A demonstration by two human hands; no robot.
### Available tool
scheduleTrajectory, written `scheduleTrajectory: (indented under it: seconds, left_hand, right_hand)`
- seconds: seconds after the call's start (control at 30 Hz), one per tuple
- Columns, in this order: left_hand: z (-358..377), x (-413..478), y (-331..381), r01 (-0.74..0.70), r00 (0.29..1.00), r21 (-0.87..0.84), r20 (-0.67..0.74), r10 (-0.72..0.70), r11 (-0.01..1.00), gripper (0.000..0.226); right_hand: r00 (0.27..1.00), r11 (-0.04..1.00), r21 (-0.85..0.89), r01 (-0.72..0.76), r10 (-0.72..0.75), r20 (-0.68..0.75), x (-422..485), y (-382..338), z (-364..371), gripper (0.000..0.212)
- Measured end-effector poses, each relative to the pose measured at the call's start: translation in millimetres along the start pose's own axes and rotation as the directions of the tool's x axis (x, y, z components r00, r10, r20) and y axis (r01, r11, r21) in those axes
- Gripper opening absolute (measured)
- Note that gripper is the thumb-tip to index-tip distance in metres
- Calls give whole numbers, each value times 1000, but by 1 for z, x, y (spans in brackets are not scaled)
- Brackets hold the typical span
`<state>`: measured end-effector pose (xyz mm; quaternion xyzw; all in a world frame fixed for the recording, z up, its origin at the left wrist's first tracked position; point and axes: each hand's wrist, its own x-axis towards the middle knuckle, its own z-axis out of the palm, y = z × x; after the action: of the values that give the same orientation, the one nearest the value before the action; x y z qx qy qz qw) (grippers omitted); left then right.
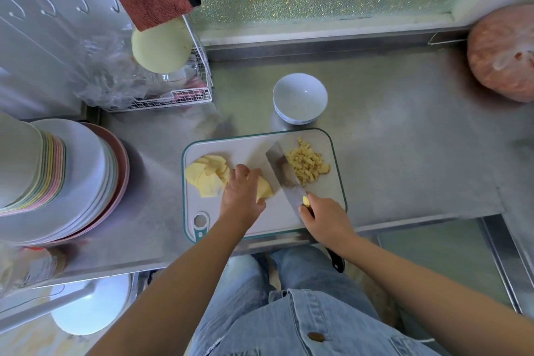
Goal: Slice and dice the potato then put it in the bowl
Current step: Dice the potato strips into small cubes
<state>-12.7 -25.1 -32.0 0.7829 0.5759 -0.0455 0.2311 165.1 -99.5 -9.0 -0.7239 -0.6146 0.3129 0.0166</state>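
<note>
The left hand (241, 193) curls its fingers over the potato slices (206, 175) on the left of the cutting board (260, 225), likely pinning them for dicing. The right hand (326, 220) wraps the handle of the cleaver (284, 175), whose blade lies between the slices and the diced potato (307, 165) heaped on the right. The bowl (300, 97) stands empty just past the board's far edge, handy for loading.

1. Pale yellow potato slices (206, 175) are lying fanned and overlapping on the cutting board's (254, 147) left side.
2. Diced potato (307, 165) is sitting heaped at its far right, against the cleaver (284, 173) blade.
3. The white bowl (300, 98) is standing upright just beyond the board.
</note>
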Motion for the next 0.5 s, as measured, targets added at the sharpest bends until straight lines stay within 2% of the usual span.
scheduleTrajectory:
  seconds: [0.1, 0.2, 0.37, 0.43, 0.5]
  left_hand:
    - [0, 0, 1, 0, 1000, -19, -7, 0, 1000, 60]
    - [4, 3, 6, -12, 1000, -35, -23, 11, 999, 61]
    - [7, 3, 16, 41, 999, -32, -15, -41, 999, 80]
    - [8, -2, 15, 116, 992, -124, -36, -122, 985, 75]
    - [8, -7, 11, 228, 965, -316, -54, -257, 921, 55]
  right_hand:
    - [996, 998, -17, -53, 51, -75, 6, 9, -12, 21]
    - [995, 998, -48, -32, 27, -93, 12, 12, -23, 24]
    - [996, 997, -67, 33, -38, -82, 11, -2, -22, 24]
    - [997, 994, -100, 44, -50, -54, 12, -8, -19, 21]
    - [999, 994, -103, 27, -30, -27, 14, -12, -15, 20]
